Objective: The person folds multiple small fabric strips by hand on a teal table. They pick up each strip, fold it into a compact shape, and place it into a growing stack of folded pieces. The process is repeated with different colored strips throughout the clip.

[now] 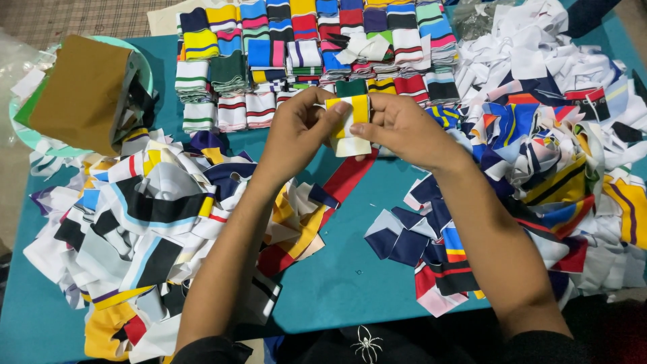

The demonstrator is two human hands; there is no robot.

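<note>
Teal cloth covers the table (350, 283), seen from above by a head camera. A person's left hand (296, 131) and right hand (404, 128) meet at the middle, each grip pinched shut on the same small folded strip (350, 121) of white fabric with a yellow and green band. The strip sits upright between the two grips, thumbs (335, 108) on its near face, just above the table. Folding it neatly seems to call for keeping the edges lined up and the stripes square while both thumbs press the crease flat. Just beyond the grips stand tidy rows of folded striped strips (303, 47). To the left of the left grip lies a loose heap of scraps (148, 202); to the right of the right grip, another heap (559, 155). A brown paper bundle (84, 91) rests far left.
</note>
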